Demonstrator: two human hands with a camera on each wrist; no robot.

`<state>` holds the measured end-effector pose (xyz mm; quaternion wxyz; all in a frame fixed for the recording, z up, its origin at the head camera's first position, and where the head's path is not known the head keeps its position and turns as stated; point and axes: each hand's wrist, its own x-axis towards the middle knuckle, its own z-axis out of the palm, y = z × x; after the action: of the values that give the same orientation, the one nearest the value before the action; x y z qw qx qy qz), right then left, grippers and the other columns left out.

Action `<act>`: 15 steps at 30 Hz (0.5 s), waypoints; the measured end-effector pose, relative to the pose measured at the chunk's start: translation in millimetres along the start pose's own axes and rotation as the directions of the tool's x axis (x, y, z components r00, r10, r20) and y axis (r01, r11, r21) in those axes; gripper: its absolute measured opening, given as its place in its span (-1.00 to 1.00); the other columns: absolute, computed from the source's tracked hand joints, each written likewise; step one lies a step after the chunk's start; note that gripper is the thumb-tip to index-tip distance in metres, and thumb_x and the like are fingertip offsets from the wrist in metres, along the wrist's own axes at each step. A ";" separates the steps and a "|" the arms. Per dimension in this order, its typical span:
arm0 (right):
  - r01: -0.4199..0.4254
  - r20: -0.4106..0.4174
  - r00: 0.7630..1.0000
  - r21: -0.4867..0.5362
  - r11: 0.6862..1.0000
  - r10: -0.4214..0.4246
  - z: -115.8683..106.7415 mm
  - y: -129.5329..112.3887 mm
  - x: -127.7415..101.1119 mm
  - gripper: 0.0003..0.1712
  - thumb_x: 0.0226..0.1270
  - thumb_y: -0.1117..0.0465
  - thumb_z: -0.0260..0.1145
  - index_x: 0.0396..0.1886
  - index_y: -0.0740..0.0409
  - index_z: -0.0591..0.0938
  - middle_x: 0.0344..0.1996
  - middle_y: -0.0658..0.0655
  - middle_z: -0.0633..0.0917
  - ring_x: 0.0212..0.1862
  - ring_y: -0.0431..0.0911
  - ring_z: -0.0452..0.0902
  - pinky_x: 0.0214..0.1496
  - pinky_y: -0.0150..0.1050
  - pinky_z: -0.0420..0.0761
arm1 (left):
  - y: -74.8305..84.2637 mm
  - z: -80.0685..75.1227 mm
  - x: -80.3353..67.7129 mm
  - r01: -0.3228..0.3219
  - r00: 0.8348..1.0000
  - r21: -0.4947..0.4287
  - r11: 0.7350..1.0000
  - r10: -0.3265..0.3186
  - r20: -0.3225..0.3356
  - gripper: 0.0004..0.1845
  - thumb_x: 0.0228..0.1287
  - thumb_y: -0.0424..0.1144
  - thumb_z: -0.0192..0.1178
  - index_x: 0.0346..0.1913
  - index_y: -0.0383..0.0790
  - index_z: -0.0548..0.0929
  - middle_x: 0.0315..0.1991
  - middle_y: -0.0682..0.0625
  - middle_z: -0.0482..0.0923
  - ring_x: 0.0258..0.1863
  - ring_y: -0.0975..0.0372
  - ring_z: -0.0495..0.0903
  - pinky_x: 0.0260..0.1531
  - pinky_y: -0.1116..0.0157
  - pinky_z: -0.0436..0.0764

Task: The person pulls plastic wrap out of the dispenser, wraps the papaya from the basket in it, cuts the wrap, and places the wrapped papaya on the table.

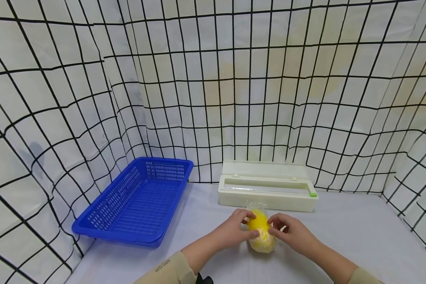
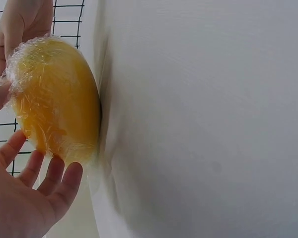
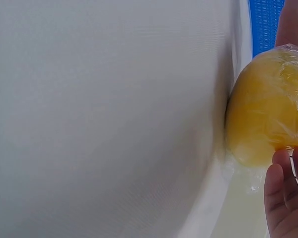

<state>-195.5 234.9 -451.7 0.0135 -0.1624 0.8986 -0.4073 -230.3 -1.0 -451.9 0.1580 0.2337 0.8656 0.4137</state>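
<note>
Head view with both wrist views: we have one yellow fruit [image 1: 260, 235], lemon-like in shape and covered in clear cling film, resting on the white tabletop [image 1: 358, 236] just in front of the wrap dispenser [image 1: 268, 191]. Our left hand [image 1: 234, 232] holds the fruit from its left side, thumb and fingertips curled onto the film; in the left wrist view the fingers [image 2: 44, 178] lie just under the fruit [image 2: 54, 99], with film bunched at its far end. Our right hand [image 1: 292, 232] pinches the film on the fruit's right side; the right wrist view shows only fingertips [image 3: 287, 188] at the lower edge of the fruit [image 3: 268, 106], and a loose fringe of film trailing onto the cloth.

Risks, in our judgement: the fruit is rounded and sits on a small contact patch, so uneven pressure from either hand could roll it toward the table's near edge. The film is thin and clings to itself; a hard pull could tear it or peel open the wrapped end. The loose tail could also snag beneath the fruit and drag it.

Count: one wrapped fruit; one cream-coloured wrap dispenser, lid open, with one green slider [image 1: 312, 194] at its right end; one blue plastic basket [image 1: 136, 201], holding nothing, well apart to the left; two hands; a black-gridded white backdrop [image 1: 213, 79] around the table.
</note>
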 end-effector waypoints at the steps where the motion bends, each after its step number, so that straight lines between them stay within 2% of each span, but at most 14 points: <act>1: 0.005 0.007 1.000 0.002 1.000 -0.005 -0.2 -0.3 -0.3 -0.75 0.37 0.02 0.35 -0.07 0.03 0.63 -0.33 -0.10 0.62 -0.26 -0.19 0.49 -0.22 -0.36 0.58 | -0.1 -0.4 -0.2 0.004 1.000 -0.012 1.000 -0.004 0.007 -0.51 0.25 0.09 0.34 0.17 0.05 0.50 0.22 0.05 0.33 0.13 0.18 0.45 0.12 0.11 0.54; 8: -0.004 0.071 0.998 0.081 0.997 -0.002 -2.0 -2.4 -5.1 -0.76 0.51 0.09 0.18 -0.01 0.12 0.63 -0.15 0.01 0.67 -0.24 -0.10 0.54 -0.24 -0.33 0.58 | 2.0 -3.1 -0.7 0.021 0.999 -0.043 0.999 -0.019 0.047 -0.55 0.29 0.07 0.31 0.16 0.06 0.48 0.21 0.04 0.30 0.16 0.14 0.44 0.10 0.08 0.54; 15: 0.061 0.077 0.995 0.033 0.998 -0.063 1.7 -2.8 -4.4 -0.78 0.38 0.01 0.34 -0.15 0.02 0.61 -0.37 -0.06 0.58 -0.29 -0.21 0.46 -0.28 -0.36 0.54 | 2.1 0.5 1.7 -0.004 1.000 -0.067 0.998 0.004 0.011 -0.64 0.27 0.05 0.33 0.04 0.07 0.52 0.14 0.08 0.34 0.09 0.17 0.46 0.02 0.13 0.55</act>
<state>-190.4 233.3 -451.3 0.0385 -0.2059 0.8855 -0.4147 -230.9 1.3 -450.6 0.1698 0.2323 0.8498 0.4416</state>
